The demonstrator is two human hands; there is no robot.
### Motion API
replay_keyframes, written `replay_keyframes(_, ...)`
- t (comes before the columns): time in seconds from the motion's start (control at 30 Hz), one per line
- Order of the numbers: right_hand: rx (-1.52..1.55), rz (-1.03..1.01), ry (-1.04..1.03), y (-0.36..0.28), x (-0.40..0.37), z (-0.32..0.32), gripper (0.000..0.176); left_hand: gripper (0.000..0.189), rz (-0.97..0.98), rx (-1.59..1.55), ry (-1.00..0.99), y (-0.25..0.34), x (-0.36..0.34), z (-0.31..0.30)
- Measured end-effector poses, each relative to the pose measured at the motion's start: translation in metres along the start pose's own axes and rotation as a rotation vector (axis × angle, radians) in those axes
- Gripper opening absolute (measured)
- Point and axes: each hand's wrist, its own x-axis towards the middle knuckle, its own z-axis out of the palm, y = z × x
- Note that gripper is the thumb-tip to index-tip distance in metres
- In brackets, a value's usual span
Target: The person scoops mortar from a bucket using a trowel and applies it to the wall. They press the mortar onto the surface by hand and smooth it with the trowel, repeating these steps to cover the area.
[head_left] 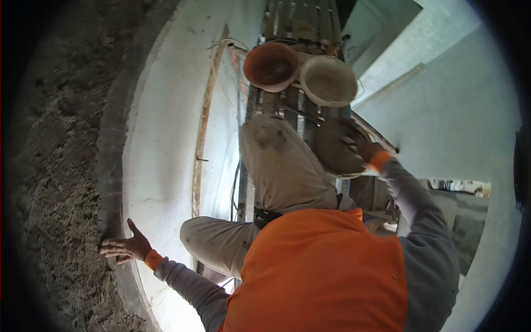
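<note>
With its fingers spread, my left hand [127,247] rests at the lower left against the dark edge strip [113,188] between the rough plaster [61,221] and the smooth white wall [166,122]. My right hand [366,150] is over the right side of a round container [337,145] filled with grey-brown material. Its fingers are closed around a tool [349,142], of which only small light parts show; the rest is hidden by the hand and blends into the material.
A reddish bucket [271,66] and a whitish bucket [329,81] stand side by side on the slatted platform [304,16] beyond my knees. A brown strip [206,122] runs along the wall. An opening [459,216] shows at the right.
</note>
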Motion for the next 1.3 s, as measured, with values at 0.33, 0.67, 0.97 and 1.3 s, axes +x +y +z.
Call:
replay_keyframes(0.33,-0.211,-0.268,0.327,0.107,0.067,0.108,0.028,0.126,-0.083,-0.276,0.115,0.003,0.000,0.007)
replay_keyframes(0.67,-0.100,-0.966,0.610,-0.238,0.123,-0.081,0.024,0.113,-0.192,-0.401,-0.025,-0.003,0.001,-0.021)
replay_keyframes(0.97,-0.100,-1.198,0.521,-0.353,0.079,-0.099,0.020,0.116,-0.173,-0.266,0.073,-0.006,-0.004,-0.012)
replay_keyframes(1.3,-0.136,-1.107,0.501,-0.301,0.094,-0.089,0.017,0.115,-0.188,-0.289,0.048,-0.007,-0.004,-0.021)
